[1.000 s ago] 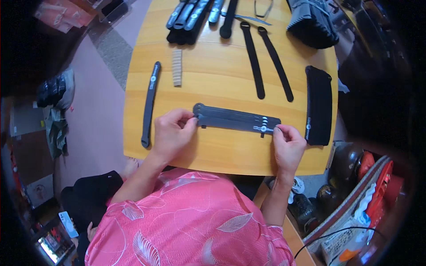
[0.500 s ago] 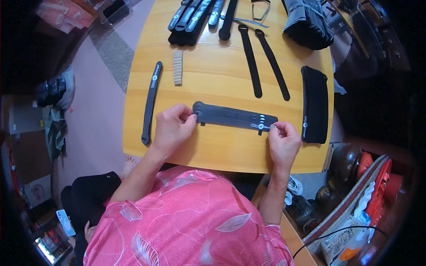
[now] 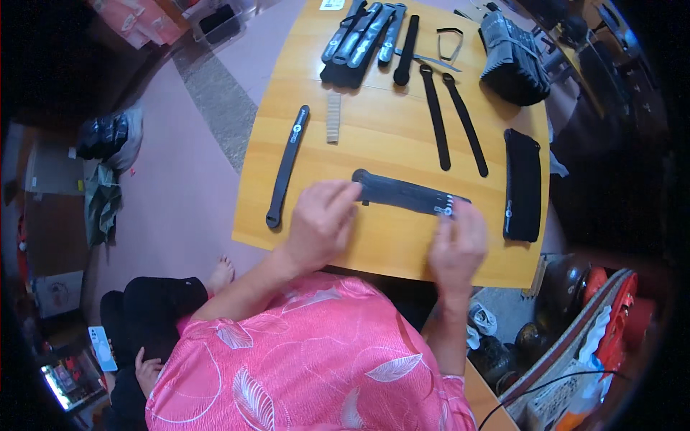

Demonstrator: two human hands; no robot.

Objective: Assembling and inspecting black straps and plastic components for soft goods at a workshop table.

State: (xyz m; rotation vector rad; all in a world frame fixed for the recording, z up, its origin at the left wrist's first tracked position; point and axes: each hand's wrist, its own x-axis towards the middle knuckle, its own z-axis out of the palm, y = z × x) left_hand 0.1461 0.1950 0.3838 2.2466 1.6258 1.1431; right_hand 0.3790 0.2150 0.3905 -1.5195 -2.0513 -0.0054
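Observation:
A fanned stack of black fastening straps (image 3: 402, 194) with rounded ends lies crosswise on the table in front of me. My left hand (image 3: 322, 219) pinches its left end between thumb and fingers. At the right end, over the white printed marks, my right hand (image 3: 458, 244) has its thumb and fingertips closed on the edge; motion blurs it somewhat. Small dark tabs stick out below the stack's near edge. Left of my hands lies a single black strap (image 3: 287, 169). Two more loose straps, a left one (image 3: 435, 118) and a right one (image 3: 466, 126), lie beyond the stack.
A striped beige strip (image 3: 333, 118) lies on the wooden table (image 3: 388, 151). Strap bundles (image 3: 359, 43) sit at the far side, with a tied grey-black bundle (image 3: 514, 61) at the far right. A black folded pouch-like piece (image 3: 522, 187) lies near the right edge. Someone sits at my left.
The view has shifted, so the table sits farther right and lower. Both hands stay at the ends of the strap stack; the right hand's fingers have moved and blurred.

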